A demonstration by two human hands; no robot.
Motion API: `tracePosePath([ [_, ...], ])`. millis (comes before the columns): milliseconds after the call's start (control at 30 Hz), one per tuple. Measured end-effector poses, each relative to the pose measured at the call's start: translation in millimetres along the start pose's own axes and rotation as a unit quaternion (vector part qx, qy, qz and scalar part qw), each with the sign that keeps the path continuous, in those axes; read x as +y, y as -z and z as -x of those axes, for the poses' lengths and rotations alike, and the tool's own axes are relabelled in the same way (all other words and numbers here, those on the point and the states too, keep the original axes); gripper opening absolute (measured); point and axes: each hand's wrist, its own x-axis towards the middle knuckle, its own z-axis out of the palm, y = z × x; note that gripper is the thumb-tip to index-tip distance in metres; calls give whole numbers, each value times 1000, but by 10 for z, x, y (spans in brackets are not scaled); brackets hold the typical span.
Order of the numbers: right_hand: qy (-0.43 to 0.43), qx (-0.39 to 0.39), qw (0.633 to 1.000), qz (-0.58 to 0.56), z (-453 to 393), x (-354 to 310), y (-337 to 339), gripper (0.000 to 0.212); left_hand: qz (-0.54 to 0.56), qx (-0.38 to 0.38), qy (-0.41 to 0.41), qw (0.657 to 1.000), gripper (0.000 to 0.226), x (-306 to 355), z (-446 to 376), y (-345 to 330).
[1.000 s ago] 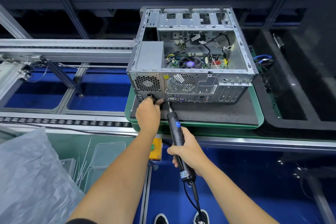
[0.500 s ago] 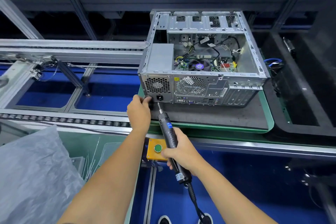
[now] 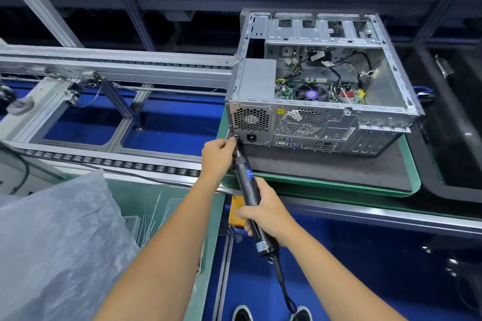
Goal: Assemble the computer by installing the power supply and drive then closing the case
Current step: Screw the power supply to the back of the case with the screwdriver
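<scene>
The right hand (image 3: 268, 212) gripped the handle of a corded electric screwdriver (image 3: 251, 191), fingers wrapped around the barrel. The left hand (image 3: 218, 155) was curled at the bit tip, fingertips pinching it against the lower left rear corner of the computer case (image 3: 320, 122). The power supply (image 3: 257, 81) sat inside the case's rear left corner. The open case lay on a green-edged pallet (image 3: 414, 177).

A green pallet (image 3: 414, 164) on the conveyor line (image 3: 130, 164) carries a dark mat (image 3: 326, 164), the open computer case (image 3: 326, 117) on it.
</scene>
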Motion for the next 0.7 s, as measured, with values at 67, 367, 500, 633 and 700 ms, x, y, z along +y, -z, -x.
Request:
tracePosePath([
  [67, -1, 3, 1000, -3, -10, 2, -24, 51, 29, -20, 17, 999, 34, 15, 11, -30],
  [367, 3, 18, 1000, -6, -28, -18, -37, 52, 177, -96, 136, 970, 21, 107, 56, -18],
  [500, 4, 21, 1000, -14, -62, -32, -64, 52, 230, -118, 175, 950, 22, 131, 26, -14],
  [633, 8, 23, 999, -22, -78, -29, -90, 50, 244, -123, 175, 946, 19, 124, 18, 6],
  [700, 4, 28, 999, -25, -79, -22, -96, 51, 231, -124, 171, 950, 20, 121, 13, 1],
])
